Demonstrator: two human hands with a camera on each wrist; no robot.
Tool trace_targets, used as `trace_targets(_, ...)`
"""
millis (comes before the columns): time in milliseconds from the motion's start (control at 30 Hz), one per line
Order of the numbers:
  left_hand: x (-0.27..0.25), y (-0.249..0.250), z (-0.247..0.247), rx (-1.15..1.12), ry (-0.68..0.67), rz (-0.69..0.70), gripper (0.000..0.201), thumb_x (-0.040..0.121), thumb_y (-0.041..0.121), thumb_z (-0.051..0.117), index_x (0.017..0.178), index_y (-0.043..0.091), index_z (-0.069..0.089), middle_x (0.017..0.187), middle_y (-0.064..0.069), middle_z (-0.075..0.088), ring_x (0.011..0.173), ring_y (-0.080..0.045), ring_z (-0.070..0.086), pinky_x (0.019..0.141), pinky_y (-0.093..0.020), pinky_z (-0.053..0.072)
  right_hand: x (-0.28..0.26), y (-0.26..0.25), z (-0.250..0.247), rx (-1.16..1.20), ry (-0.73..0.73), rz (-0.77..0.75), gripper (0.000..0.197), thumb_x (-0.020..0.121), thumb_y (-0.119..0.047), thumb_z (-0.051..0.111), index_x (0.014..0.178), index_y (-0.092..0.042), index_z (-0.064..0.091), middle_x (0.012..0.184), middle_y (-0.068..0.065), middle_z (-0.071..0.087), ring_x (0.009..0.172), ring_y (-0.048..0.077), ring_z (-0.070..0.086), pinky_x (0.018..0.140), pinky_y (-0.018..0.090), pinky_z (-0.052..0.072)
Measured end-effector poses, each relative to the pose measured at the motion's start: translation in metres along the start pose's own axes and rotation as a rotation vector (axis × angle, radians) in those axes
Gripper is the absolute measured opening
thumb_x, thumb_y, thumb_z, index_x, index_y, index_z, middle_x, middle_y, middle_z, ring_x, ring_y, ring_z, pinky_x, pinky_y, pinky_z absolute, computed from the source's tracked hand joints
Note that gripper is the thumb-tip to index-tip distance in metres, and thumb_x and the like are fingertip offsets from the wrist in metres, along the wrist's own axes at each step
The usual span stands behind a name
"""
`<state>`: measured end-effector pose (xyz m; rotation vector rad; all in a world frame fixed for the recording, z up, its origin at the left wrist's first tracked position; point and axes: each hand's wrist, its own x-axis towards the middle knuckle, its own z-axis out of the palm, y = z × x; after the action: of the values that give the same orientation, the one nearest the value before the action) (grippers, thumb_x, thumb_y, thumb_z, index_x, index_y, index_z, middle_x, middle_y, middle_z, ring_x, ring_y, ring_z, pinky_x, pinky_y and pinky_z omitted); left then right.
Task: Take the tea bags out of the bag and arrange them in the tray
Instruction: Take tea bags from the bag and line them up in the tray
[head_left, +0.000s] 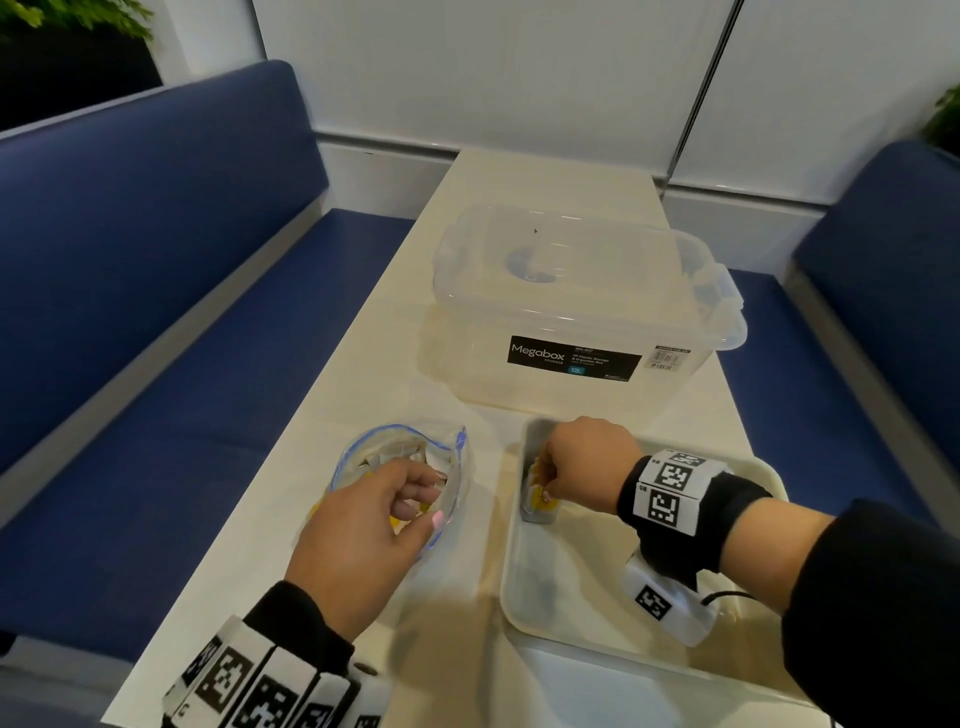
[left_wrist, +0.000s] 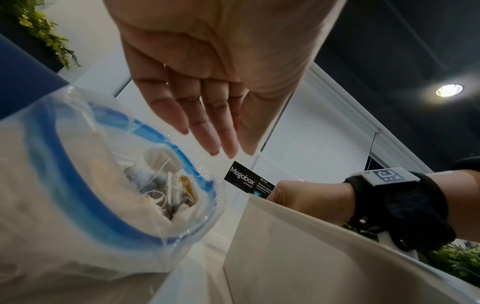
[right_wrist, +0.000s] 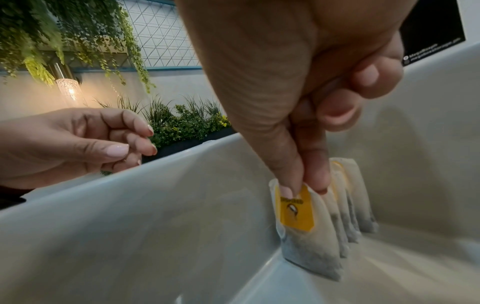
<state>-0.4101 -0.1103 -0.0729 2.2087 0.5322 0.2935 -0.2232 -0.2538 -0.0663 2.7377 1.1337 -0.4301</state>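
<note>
A clear zip bag (head_left: 400, 452) with a blue seal lies open on the table, with several tea bags (left_wrist: 166, 181) inside. My left hand (head_left: 431, 501) hovers over its mouth with loosely bent fingers and holds nothing. To the right sits a white tray (head_left: 571, 597). In its far left corner my right hand (right_wrist: 303, 187) pinches the top of a tea bag (right_wrist: 306, 236) with a yellow tag, which stands upright against the tray wall. Several more tea bags (right_wrist: 358, 201) stand in a row right behind it.
A clear lidded Megabox storage box (head_left: 571, 312) stands just beyond the bag and tray. The narrow cream table (head_left: 363, 364) runs between two blue benches (head_left: 156, 260). A white marker block on a cable (head_left: 665, 603) hangs from my right wrist over the tray.
</note>
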Motion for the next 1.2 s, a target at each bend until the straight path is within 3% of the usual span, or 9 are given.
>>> trace_targets(167, 0.009, -0.004, -0.011, 0.113, 0.047, -0.047, 0.025, 0.086, 0.018, 0.061, 0.09, 0.041, 0.053, 0.09, 0.024, 0.065, 0.08, 0.004, 0.059, 0.077, -0.023, 0.049, -0.001, 0.002, 0.0, 0.013, 0.006, -0.024, 0.017, 0.079, -0.034, 0.065, 0.087, -0.021, 0.073, 0.078, 0.001, 0.066, 0.067, 0.019, 0.053, 0.047, 0.019, 0.026)
trace_targets(300, 0.021, -0.009, -0.022, 0.433, 0.052, -0.127, 0.021, 0.09, 0.019, 0.051, 0.1, 0.037, 0.053, 0.099, 0.015, 0.063, 0.082, -0.011, 0.06, 0.068, -0.028, 0.044, -0.007, 0.006, -0.009, 0.079, 0.079, -0.002, 0.018, 0.077, -0.043, 0.067, 0.084, -0.027, 0.071, 0.065, -0.009, 0.053, 0.068, 0.016, 0.052, 0.048, 0.019, 0.026)
trace_targets(400, 0.03, -0.005, -0.023, 0.639, -0.043, -0.141, 0.022, 0.091, 0.023, 0.047, 0.105, 0.038, 0.056, 0.1, 0.004, 0.058, 0.083, -0.016, 0.059, 0.065, -0.026, 0.04, -0.012, 0.008, -0.017, 0.14, 0.111, 0.007, 0.022, 0.078, -0.049, 0.065, 0.081, -0.028, 0.069, 0.072, -0.008, 0.061, 0.074, 0.016, 0.058, 0.054, 0.022, 0.035)
trace_targets(467, 0.034, 0.001, -0.018, 0.773, -0.126, -0.12, 0.017, 0.089, 0.037, 0.053, 0.105, 0.038, 0.057, 0.101, 0.003, 0.056, 0.088, -0.015, 0.054, 0.07, -0.025, 0.041, -0.017, 0.01, -0.021, 0.174, 0.143, 0.005, 0.024, 0.078, -0.05, 0.064, 0.08, -0.027, 0.068, 0.079, -0.006, 0.067, 0.077, 0.015, 0.06, 0.06, 0.024, 0.041)
trace_targets(567, 0.037, 0.003, -0.01, 1.004, -0.248, -0.092, 0.028, 0.083, 0.051, 0.057, 0.104, 0.033, 0.057, 0.103, 0.007, 0.06, 0.102, -0.016, 0.048, 0.082, -0.028, 0.037, -0.025, 0.01, -0.024, 0.2, 0.187, -0.004, 0.024, 0.078, -0.051, 0.064, 0.078, -0.028, 0.068, 0.079, -0.007, 0.067, 0.076, 0.014, 0.06, 0.062, 0.025, 0.041)
trace_targets(700, 0.038, -0.002, -0.002, 1.115, -0.278, -0.113, 0.023, 0.089, 0.04, 0.047, 0.106, 0.03, 0.056, 0.105, 0.006, 0.061, 0.106, -0.018, 0.049, 0.085, -0.031, 0.034, -0.036, 0.011, -0.028, 0.237, 0.186, -0.015, 0.021, 0.079, -0.05, 0.064, 0.076, -0.029, 0.066, 0.078, -0.008, 0.066, 0.074, 0.012, 0.059, 0.061, 0.025, 0.042)
trace_targets(967, 0.034, -0.003, -0.009, 1.023, -0.203, -0.102, 0.029, 0.096, 0.026, 0.035, 0.108, 0.033, 0.061, 0.096, 0.003, 0.062, 0.092, -0.018, 0.05, 0.075, -0.028, 0.033, -0.049, 0.012, -0.035, 0.274, 0.19, -0.047, 0.02, 0.08, -0.049, 0.064, 0.077, -0.03, 0.066, 0.073, -0.01, 0.063, 0.071, 0.01, 0.057, 0.06, 0.024, 0.041)
trace_targets(1067, 0.029, -0.002, -0.02, 0.688, -0.088, -0.1, 0.028, 0.098, 0.034, 0.036, 0.11, 0.036, 0.061, 0.092, 0.005, 0.063, 0.09, -0.016, 0.053, 0.076, -0.028, 0.042, -0.052, 0.006, -0.04, 0.309, 0.215, -0.093, 0.017, 0.082, -0.046, 0.063, 0.079, -0.03, 0.066, 0.072, -0.012, 0.061, 0.071, 0.009, 0.056, 0.059, 0.023, 0.039)
trace_targets(1200, 0.026, 0.0, -0.027, 0.098, -0.019, -0.06, 0.016, 0.096, 0.03, 0.047, 0.092, 0.028, 0.062, 0.089, 0.003, 0.067, 0.085, -0.014, 0.06, 0.072, -0.021, 0.045, -0.054, -0.008, -0.049, 0.396, 0.295, -0.269, 0.011, 0.087, -0.038, 0.061, 0.096, -0.037, 0.067, 0.081, -0.016, 0.063, 0.073, 0.003, 0.054, 0.067, 0.025, 0.041)
